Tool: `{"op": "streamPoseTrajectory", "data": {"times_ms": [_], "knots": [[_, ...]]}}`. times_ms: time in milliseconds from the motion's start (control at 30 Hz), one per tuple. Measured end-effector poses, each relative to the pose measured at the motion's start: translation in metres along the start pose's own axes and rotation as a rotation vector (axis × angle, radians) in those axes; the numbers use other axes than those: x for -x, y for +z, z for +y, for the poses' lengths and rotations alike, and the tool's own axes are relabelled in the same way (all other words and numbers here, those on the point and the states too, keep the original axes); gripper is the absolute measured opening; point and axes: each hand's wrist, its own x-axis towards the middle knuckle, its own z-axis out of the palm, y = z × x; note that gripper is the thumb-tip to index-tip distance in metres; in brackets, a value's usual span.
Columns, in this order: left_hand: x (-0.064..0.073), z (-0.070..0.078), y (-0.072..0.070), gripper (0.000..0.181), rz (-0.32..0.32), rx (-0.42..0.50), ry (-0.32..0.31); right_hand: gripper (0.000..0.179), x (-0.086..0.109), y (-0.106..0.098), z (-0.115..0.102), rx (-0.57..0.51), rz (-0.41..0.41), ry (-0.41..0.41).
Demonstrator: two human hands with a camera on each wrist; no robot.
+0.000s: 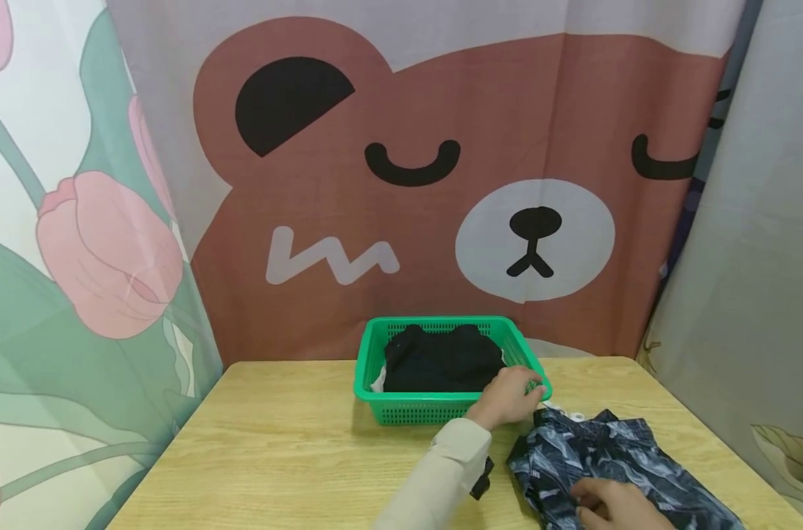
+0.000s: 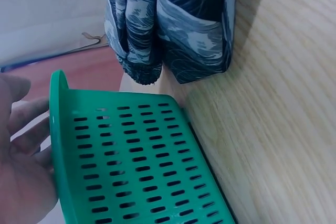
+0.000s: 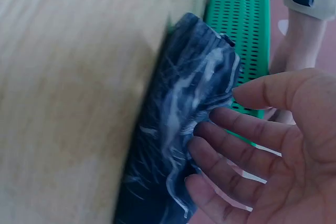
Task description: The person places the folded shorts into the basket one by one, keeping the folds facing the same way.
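Observation:
A green plastic basket [image 1: 427, 409] stands at the back of the table, with a folded black garment [image 1: 441, 359] inside it. My left hand [image 1: 509, 395] rests at the basket's front right corner; in the left wrist view its loosely extended fingers [image 2: 29, 135] pass behind the rim. Dark blue and grey patterned shorts [image 1: 600, 456] lie on the table to the right, waistband toward the basket. Over their near part is my right hand [image 1: 620, 504]. The right wrist view has its fingers spread and slightly bent, fingertips right at the cloth, nothing gripped.
The wooden table [image 1: 262, 442] reaches back to a curtain [image 1: 322, 316] printed with a bear. A bit of white cloth [image 1: 377, 380] shows under the black garment. More hanging fabric closes off both sides. A black strap [image 1: 482, 478] hangs at my left wrist.

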Motion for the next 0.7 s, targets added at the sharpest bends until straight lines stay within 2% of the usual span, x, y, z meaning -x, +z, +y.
{"op": "streamPoseTrajectory", "data": {"times_ms": [200,333,467,567,700], "knots": [[0.005,-0.004,-0.005,0.034,0.104,0.130,0.040,0.017,0.003,-0.015,0.000,-0.063,0.012,-0.041],[0.009,-0.003,-0.011,0.038,0.136,0.236,0.001,0.022,0.004,-0.027,0.001,-0.084,0.013,-0.094],[0.014,0.000,-0.019,0.037,0.167,0.354,-0.049,0.029,0.004,-0.036,0.002,-0.102,0.037,-0.112],[0.019,0.004,-0.024,0.034,0.185,0.439,-0.072,0.034,0.006,-0.040,0.001,-0.105,0.076,-0.091],[0.026,0.007,-0.029,0.032,0.198,0.490,-0.076,0.036,0.010,-0.043,0.001,-0.080,0.147,-0.062]]}}
